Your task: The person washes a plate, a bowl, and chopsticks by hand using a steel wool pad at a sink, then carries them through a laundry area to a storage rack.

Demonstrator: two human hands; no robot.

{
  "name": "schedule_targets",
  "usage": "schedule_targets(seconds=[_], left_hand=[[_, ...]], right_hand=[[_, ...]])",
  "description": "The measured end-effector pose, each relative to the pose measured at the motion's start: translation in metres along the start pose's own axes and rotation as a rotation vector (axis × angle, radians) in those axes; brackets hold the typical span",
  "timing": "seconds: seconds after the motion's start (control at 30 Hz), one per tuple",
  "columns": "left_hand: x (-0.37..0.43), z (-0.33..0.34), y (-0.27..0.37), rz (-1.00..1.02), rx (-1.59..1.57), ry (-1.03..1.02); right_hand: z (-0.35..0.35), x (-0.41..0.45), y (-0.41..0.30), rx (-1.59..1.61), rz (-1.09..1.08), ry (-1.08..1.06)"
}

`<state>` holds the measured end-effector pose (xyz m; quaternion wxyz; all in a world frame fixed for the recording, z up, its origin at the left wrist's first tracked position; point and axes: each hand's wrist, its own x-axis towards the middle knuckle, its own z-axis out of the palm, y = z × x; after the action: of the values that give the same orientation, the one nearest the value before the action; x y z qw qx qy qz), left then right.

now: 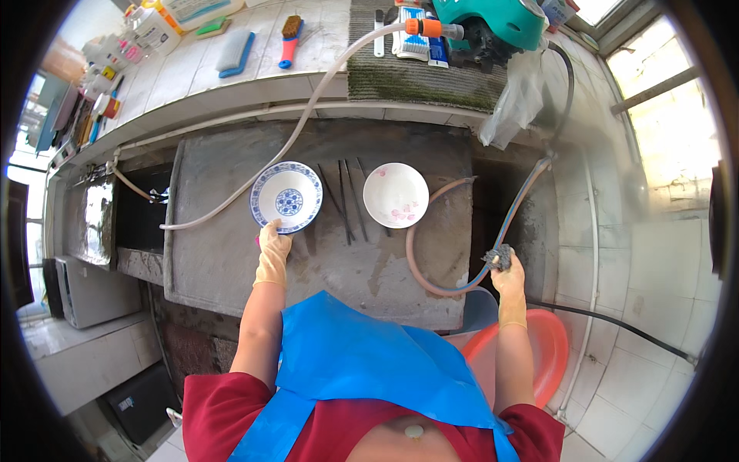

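Note:
My left hand [273, 248], in a thin pale glove, grips the near rim of a white dish with a blue patterned border [288, 199]. A bit of something pink shows beside that hand, mostly hidden. In my gloved right hand [509, 276] is a grey steel wool scourer [497, 257], held over the right end of the stone slab [346, 277]. Several dark chopsticks [343, 199] lie loosely between the blue-rimmed dish and a white dish with pink flower prints [396, 195].
A clear hose [306, 115] crosses the slab at left; another hose [411, 254] loops at right. Behind, a tiled ledge [173, 86] bears brushes [290, 40], bottles and a green machine [496, 20]. A red basin [551, 346] sits low at right.

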<state>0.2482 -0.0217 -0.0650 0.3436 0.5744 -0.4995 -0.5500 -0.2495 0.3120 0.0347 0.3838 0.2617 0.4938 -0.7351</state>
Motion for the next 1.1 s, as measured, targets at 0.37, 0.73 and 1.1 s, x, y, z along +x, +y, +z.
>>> schedule_targets(seconds=[0.37,0.73,1.1], left_hand=[[-0.01,0.044,0.052,-0.588,-0.795,0.35],[-0.025,0.215,0.097,-0.398,0.338,-0.251],[0.04,0.235,0.119,-0.239,0.585,-0.519]], right_hand=[[0.02,0.012,-0.009,-0.076,0.038,0.005],[0.026,0.016,0.016,0.122,0.124,-0.179],[0.01,0.043,-0.058,0.542,-0.163,-0.036]])
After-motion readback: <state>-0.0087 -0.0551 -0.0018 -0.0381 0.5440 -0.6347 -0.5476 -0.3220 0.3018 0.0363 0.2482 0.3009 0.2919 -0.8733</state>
